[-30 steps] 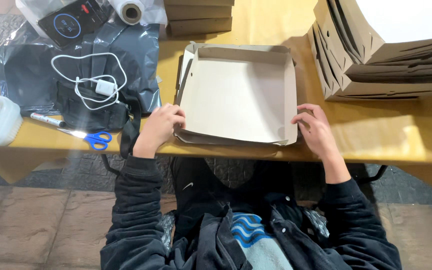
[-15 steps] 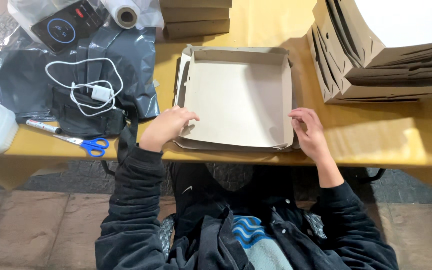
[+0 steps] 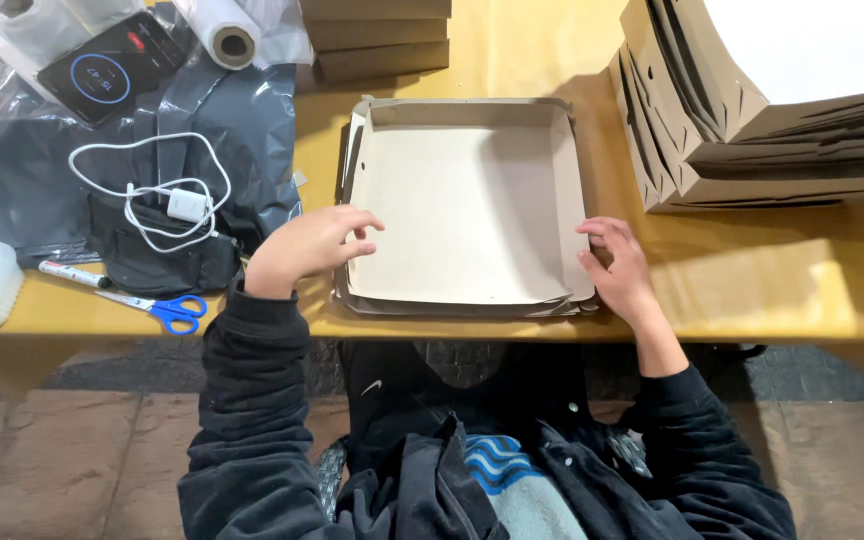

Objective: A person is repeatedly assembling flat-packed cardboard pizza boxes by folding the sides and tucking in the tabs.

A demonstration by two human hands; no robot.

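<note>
A shallow cardboard box tray lies flat on the yellow surface, open side up, directly in front of the person. It is nearly square; its slightly longer axis runs away from the person, from the near edge of the surface toward the far side. The near wall is folded down low, the far and side walls stand up.

The left hand rests at the tray's near-left corner, its fingers spread apart and laid over the left wall, tips reaching just inside onto the tray floor. They touch the cardboard but clamp nothing. The right hand sits at the near-right corner, fingers loosely curled and slightly apart, pressing against the outside of the right wall. So the tray lies between the two hands, held at its two near corners.

To the right, well clear of the right hand, stands a tall stack of folded boxes. Beyond the tray lie more flat cardboard pieces. To the left, a grey plastic bag is spread out, bearing a white charger with cable, a phone and a small black pouch. Near the edge lie blue-handled scissors and a marker. A roll lies at the far left.
</note>
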